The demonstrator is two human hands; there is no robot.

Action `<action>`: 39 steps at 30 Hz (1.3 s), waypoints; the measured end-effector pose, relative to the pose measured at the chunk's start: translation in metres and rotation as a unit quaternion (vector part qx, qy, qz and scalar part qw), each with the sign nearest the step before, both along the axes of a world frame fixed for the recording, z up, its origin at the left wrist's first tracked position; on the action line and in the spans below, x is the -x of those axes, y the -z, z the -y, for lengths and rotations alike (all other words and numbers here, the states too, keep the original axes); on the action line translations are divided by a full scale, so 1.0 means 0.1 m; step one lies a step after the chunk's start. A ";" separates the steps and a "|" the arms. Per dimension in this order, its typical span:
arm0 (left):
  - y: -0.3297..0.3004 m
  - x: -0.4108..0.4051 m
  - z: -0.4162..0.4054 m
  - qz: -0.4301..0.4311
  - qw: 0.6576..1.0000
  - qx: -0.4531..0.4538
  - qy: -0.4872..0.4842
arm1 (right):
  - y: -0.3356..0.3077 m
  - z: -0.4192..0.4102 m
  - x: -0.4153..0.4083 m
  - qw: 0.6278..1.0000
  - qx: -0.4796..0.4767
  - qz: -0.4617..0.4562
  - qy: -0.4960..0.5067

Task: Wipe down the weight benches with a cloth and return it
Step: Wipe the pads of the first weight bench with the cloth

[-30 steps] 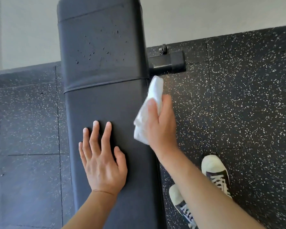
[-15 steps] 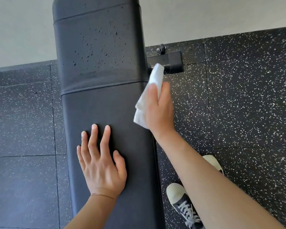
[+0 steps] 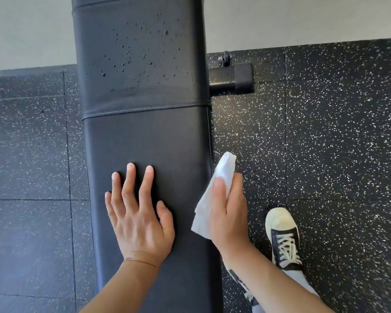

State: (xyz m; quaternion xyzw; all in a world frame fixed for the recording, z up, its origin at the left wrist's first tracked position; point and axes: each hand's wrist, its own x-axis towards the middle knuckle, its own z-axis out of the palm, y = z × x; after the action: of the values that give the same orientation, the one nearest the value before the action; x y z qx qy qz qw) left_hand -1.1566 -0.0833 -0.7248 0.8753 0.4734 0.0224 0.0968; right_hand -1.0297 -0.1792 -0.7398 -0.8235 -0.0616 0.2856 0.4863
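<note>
View from above, looking down a long black padded bench (image 3: 145, 136) that runs away from the viewer across a black speckled rubber floor (image 3: 325, 136). The left hand (image 3: 139, 219) lies flat on the near pad, palm down, fingers straight and slightly spread, thumb out to the right; it holds nothing. The right hand (image 3: 229, 213) is at the bench's right edge, fingers closed around a white cloth (image 3: 215, 195), pressing it toward the side of the pad. The cloth sticks out above the fingertips and hangs below the thumb side of the hand; whether it actually touches the bench edge is hard to tell from this angle. The far pad, beyond a stitched seam, is dotted with small dark droplets (image 3: 140, 53). A black metal bar (image 3: 231, 79) juts out from under the bench on the right. A black and white sneaker (image 3: 282, 238) stands on the floor to the right of the right forearm. A pale wall (image 3: 303, 19) meets the floor at the top.
</note>
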 end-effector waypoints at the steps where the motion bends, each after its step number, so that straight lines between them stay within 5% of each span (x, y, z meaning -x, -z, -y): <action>1: 0.00 0.00 0.00 0.000 1.000 0.001 -0.001 | 0.00 -0.08 -0.07 1.000 -0.007 0.001 0.001; 9: 0.04 0.03 -0.01 -0.003 1.000 -0.002 0.000 | 0.05 -1.03 -0.96 0.999 -0.031 -0.005 0.030; 19: 0.03 0.02 -0.01 -0.004 1.000 -0.005 -0.007 | 0.09 0.05 0.03 0.999 -0.044 -0.017 0.001; 30: 0.01 0.00 0.00 0.003 1.000 -0.010 -0.008 | 0.15 -0.92 -0.88 0.997 -0.070 0.002 0.027; 39: 0.02 0.02 0.00 0.022 1.000 -0.017 0.001 | 0.12 0.09 0.06 0.997 -0.077 -0.020 0.001</action>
State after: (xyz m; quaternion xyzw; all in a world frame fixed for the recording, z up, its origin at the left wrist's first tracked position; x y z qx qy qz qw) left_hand -1.1584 -0.0837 -0.7264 0.8764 0.4702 0.0496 0.0920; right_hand -1.0355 -0.1879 -0.7518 -0.7776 -0.0726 0.2960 0.5500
